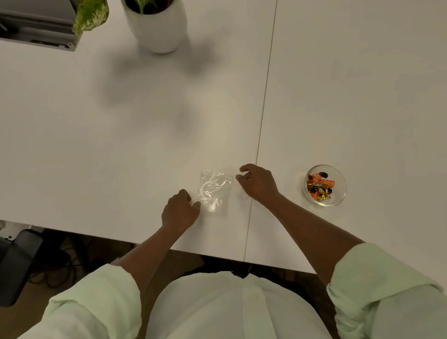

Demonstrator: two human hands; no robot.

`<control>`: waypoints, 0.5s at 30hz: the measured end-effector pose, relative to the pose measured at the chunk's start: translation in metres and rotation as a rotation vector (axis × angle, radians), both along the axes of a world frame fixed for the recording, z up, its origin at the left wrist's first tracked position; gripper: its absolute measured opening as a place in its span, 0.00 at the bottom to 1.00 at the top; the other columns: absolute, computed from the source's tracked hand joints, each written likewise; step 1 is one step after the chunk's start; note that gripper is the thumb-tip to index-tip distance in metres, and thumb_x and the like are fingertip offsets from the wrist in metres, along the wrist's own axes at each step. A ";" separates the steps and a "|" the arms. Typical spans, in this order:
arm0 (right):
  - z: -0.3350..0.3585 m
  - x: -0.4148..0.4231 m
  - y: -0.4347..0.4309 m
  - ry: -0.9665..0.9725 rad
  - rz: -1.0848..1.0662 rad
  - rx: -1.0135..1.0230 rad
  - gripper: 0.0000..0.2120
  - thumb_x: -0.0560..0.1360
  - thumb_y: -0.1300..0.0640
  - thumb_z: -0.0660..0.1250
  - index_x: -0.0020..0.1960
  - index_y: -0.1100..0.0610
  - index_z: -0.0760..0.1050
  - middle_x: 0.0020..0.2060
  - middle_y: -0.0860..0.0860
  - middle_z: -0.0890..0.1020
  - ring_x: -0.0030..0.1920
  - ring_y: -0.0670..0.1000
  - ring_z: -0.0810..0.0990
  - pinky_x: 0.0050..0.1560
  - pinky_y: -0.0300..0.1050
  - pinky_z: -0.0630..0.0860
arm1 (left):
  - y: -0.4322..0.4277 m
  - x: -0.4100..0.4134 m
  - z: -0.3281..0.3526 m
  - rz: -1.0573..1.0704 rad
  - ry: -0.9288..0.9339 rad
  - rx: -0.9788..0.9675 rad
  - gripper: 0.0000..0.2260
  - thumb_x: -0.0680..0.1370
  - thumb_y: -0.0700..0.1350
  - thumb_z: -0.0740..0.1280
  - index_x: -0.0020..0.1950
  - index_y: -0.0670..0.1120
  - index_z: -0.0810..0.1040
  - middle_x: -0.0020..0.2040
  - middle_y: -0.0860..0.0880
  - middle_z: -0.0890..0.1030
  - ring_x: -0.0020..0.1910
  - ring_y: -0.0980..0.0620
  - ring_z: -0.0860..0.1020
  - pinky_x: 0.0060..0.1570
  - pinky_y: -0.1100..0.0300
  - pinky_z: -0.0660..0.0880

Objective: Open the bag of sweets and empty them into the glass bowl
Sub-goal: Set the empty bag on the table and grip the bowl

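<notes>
Clear bag (214,192) flat, seemingly empty, between 2 loosely curled, unladen hands; sweets (319,186) in bowl (340,178).

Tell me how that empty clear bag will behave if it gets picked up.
The clear bag looks crinkled and thin, so it will probably flop. It appears empty, the sweets being in the glass bowl, so likely very light. Its glossy film may slide on the table.

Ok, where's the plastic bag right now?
The plastic bag lies flat and empty on the white table, between the left hand and the right hand, left of the glass bowl.
</notes>
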State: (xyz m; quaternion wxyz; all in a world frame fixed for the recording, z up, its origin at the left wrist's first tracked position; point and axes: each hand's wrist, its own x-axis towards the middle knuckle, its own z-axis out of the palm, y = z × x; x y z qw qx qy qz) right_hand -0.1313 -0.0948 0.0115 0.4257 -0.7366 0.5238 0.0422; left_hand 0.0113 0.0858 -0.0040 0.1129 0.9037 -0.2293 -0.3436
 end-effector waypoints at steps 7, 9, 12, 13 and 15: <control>0.030 -0.060 -0.029 -0.116 -0.079 -0.142 0.13 0.78 0.49 0.69 0.60 0.52 0.80 0.41 0.44 0.80 0.42 0.46 0.79 0.46 0.41 0.74 | -0.032 -0.028 0.009 -0.077 -0.122 -0.138 0.14 0.78 0.52 0.68 0.58 0.44 0.75 0.53 0.45 0.79 0.52 0.44 0.80 0.48 0.54 0.74; 0.036 -0.091 -0.045 -0.123 -0.172 -0.162 0.12 0.78 0.48 0.69 0.58 0.51 0.81 0.41 0.45 0.82 0.42 0.46 0.80 0.45 0.41 0.76 | -0.056 -0.048 0.013 -0.140 -0.104 -0.209 0.14 0.77 0.52 0.69 0.56 0.44 0.76 0.50 0.45 0.80 0.50 0.45 0.80 0.45 0.57 0.71; 0.041 -0.139 -0.066 -0.141 -0.328 -0.181 0.10 0.76 0.48 0.69 0.56 0.49 0.81 0.42 0.46 0.84 0.46 0.49 0.83 0.51 0.44 0.78 | -0.097 -0.082 0.017 -0.220 -0.021 -0.303 0.12 0.78 0.51 0.69 0.54 0.45 0.77 0.43 0.47 0.81 0.47 0.46 0.80 0.44 0.56 0.72; 0.043 -0.154 -0.071 -0.130 -0.359 -0.199 0.10 0.77 0.48 0.69 0.56 0.49 0.81 0.43 0.46 0.85 0.47 0.49 0.83 0.52 0.43 0.76 | -0.110 -0.093 0.018 -0.242 0.015 -0.320 0.12 0.78 0.51 0.69 0.54 0.45 0.77 0.40 0.49 0.80 0.47 0.46 0.80 0.45 0.55 0.74; 0.045 -0.182 -0.076 -0.101 -0.416 -0.257 0.11 0.78 0.50 0.69 0.57 0.52 0.81 0.43 0.48 0.84 0.48 0.50 0.83 0.50 0.43 0.74 | -0.134 -0.115 0.021 -0.277 0.077 -0.347 0.12 0.78 0.52 0.68 0.55 0.45 0.76 0.35 0.54 0.77 0.47 0.46 0.80 0.47 0.53 0.75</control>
